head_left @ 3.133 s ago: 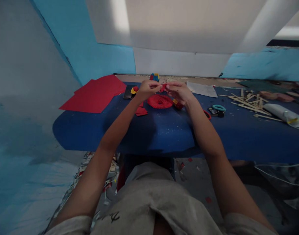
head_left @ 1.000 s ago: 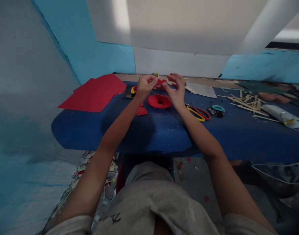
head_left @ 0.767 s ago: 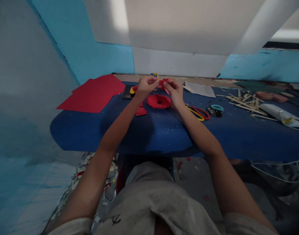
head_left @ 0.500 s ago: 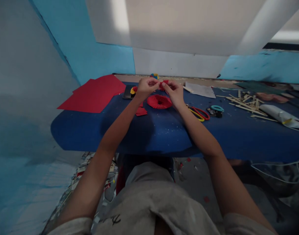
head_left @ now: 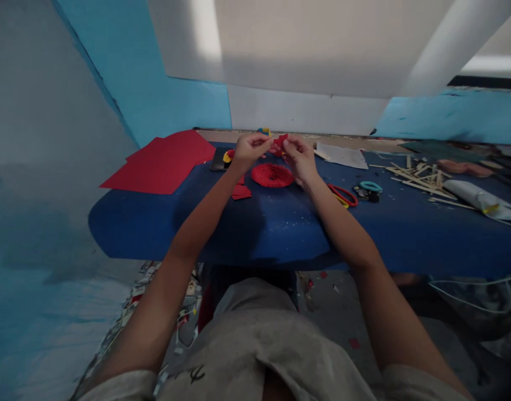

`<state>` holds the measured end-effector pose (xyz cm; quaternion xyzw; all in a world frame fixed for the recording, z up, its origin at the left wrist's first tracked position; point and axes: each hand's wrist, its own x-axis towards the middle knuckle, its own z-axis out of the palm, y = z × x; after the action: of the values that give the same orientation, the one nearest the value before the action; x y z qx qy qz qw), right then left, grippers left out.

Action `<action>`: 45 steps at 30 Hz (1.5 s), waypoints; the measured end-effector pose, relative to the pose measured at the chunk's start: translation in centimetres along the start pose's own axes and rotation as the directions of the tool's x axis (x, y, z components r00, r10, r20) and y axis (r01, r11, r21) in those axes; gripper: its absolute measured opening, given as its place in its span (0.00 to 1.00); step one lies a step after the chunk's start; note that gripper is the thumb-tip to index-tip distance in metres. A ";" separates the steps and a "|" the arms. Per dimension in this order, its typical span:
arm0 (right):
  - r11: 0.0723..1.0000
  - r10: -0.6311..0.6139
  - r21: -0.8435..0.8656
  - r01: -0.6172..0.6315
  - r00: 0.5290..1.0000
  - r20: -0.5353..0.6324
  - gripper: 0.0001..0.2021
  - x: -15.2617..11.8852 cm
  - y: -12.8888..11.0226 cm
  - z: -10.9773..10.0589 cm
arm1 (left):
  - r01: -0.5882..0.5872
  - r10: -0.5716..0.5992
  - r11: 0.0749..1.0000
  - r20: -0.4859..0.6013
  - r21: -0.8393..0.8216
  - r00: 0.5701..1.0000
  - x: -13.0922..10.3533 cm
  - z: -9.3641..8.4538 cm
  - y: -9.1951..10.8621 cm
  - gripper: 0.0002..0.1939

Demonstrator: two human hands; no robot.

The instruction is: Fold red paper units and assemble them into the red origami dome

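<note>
Above the far part of the blue table (head_left: 288, 234), my left hand (head_left: 251, 149) and my right hand (head_left: 300, 157) face each other. Between their fingertips is a small piece of red paper (head_left: 282, 142), which both hands pinch. Its exact folds are too small to make out. Just below them a round red ruffled paper ring (head_left: 272, 175) with a dark hole in its middle lies on the table. Small red paper pieces (head_left: 241, 192) lie to its left, partly behind my left forearm.
Large red sheets (head_left: 163, 164) lie at the left. A dark flat object (head_left: 217, 159) bears a yellow-red paper piece (head_left: 228, 156). To the right are red-handled scissors (head_left: 342, 195), a teal ring (head_left: 370, 186), thin wooden sticks (head_left: 426, 175) and a white roll (head_left: 481, 197). A wall stands behind.
My right hand has shifted slightly and its fingers have turned on the red paper, whose corner now stands higher. My left hand has hardly moved.
</note>
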<state>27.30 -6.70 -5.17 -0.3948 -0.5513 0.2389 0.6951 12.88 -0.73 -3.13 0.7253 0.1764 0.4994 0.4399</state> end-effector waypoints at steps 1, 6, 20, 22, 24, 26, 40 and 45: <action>1.000 -0.021 -0.014 0.021 1.000 -0.005 0.24 0.1 0.2 -0.1 | -0.010 0.010 1.000 0.004 0.023 1.000 0.0 -0.1 0.0 0.05; 0.965 -0.173 -0.189 0.180 0.984 0.052 0.21 0.1 0.5 -0.3 | 0.011 -0.060 0.982 0.253 0.191 0.966 -0.2 -1.0 0.3 0.03; 0.880 -0.200 -0.394 0.264 0.960 0.197 0.08 -0.4 -0.8 -0.9 | 0.195 -0.213 0.977 0.355 0.085 0.910 0.2 -2.8 -0.4 0.08; 0.872 -0.213 -0.394 0.290 0.950 0.229 0.07 -0.4 -1.0 -1.0 | 0.181 -0.207 0.978 0.380 0.104 0.902 0.2 -3.0 -0.4 0.08; 0.859 -0.231 -0.403 0.315 0.942 0.245 0.05 -0.5 -1.1 -1.1 | 0.166 -0.199 0.979 0.410 0.115 0.890 0.1 -3.1 -0.1 0.08; 0.847 -0.247 -0.416 0.330 0.938 0.243 0.05 -0.5 -1.3 -1.1 | 0.148 -0.189 0.981 0.431 0.128 0.882 -0.1 -3.2 0.4 0.09; 0.804 -0.257 -0.508 0.308 0.951 0.170 0.07 -0.5 -1.3 -1.3 | -0.055 -0.013 0.946 0.207 0.320 0.978 -0.7 -1.1 1.0 0.10; 0.778 -0.305 -0.509 0.370 0.929 0.209 0.10 -0.8 -2.7 -1.2 | 0.160 -0.172 0.985 0.334 0.063 0.927 -0.8 -2.2 1.6 0.08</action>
<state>27.91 -9.21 -3.53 -0.4544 -0.6969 -0.0320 0.5540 10.28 -1.16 -1.99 0.7902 0.1675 0.3255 0.4916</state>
